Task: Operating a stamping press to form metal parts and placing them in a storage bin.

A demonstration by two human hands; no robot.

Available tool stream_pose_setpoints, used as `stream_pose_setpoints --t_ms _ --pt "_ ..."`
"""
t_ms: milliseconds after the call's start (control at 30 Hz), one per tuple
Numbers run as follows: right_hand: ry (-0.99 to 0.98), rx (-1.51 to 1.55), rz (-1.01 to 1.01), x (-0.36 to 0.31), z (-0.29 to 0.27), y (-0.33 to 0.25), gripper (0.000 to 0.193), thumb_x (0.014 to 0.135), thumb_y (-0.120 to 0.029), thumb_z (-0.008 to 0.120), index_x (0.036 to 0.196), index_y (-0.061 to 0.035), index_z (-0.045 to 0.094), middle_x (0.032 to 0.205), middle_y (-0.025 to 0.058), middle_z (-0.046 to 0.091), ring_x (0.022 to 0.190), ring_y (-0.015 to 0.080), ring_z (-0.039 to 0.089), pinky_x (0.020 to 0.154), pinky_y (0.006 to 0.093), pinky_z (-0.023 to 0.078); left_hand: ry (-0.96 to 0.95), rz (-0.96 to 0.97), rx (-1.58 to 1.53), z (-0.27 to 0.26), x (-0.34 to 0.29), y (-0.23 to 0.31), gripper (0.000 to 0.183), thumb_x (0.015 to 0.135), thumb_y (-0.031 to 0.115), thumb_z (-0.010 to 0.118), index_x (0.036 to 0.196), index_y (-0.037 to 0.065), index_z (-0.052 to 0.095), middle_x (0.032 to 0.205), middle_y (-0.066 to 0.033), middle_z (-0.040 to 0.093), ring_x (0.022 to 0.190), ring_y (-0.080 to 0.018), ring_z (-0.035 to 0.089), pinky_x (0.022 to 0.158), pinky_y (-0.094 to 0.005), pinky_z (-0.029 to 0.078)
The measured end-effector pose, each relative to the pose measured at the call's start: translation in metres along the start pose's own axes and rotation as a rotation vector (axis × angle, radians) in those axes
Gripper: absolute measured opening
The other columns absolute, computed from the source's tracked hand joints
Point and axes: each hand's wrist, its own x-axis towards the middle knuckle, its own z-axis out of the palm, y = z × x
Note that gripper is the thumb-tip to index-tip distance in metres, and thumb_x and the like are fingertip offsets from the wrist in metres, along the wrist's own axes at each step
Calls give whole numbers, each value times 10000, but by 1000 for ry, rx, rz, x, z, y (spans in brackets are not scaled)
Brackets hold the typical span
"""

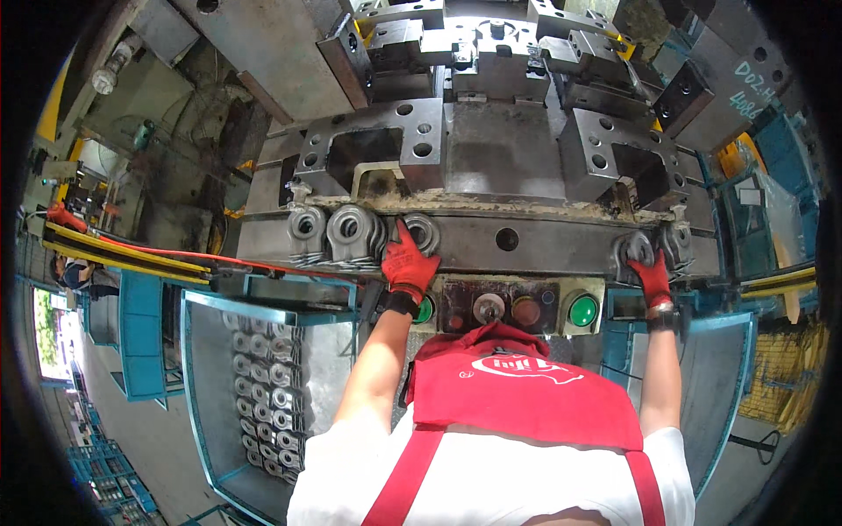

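My left hand (406, 268), in a red glove, is at the front ledge of the press. Its index finger runs up the left side of a ring-shaped metal lug (427, 230), and its thumb spreads to the right below it. The fingers appear to hold that part, though some are hidden. Left of this hand stand two more stacks of ring-shaped lugs (349, 230). At the ledge's right end, my right hand (652, 279), also red-gloved, has its fingers closed at the edge of a lug stack (633, 249). Another stack (677, 241) sits just beyond it.
Heavy steel die blocks (424, 145) rise behind the ledge (544, 250). Below it is a control panel (465, 302) with green buttons (582, 310). A blue-framed bin (197, 377) at lower left holds rows of lugs. Another bin (732, 386) stands at right.
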Motion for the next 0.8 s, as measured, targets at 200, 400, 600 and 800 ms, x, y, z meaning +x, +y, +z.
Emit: stream_pose_setpoints --t_ms 200,400,600,800 --pt "-228 341 -49 -92 -42 -86 951 628 -258 779 1370 17 250 1302 168 435 1202 233 411 998 302 311 120 45 77 29 4 -15 999 634 481 684 1391 67 181 1124 -281 481 1043 -401 498 846 -436 424" --pt "-326 447 -458 -134 -57 -239 952 605 -210 772 1366 12 246 1222 159 497 1143 198 456 970 315 345 86 159 -65 -5 -18 -12 932 684 466 646 1373 17 207 1217 -306 426 1145 -418 422 971 -455 330" --pt "-100 243 -741 -48 -18 -369 997 594 -403 727 1336 62 251 1077 258 557 986 350 565 849 363 441 413 507 -347 -30 -46 -34 760 706 247 692 1312 -30 326 1223 -229 472 1120 -384 457 970 -429 344" --pt "106 -313 -520 69 27 -477 1098 591 -579 630 1335 109 206 1030 260 588 969 340 581 846 363 445 423 322 -732 -16 -49 -68 623 732 175 665 1243 -60 397 1150 -237 522 1074 -382 496 946 -428 369"
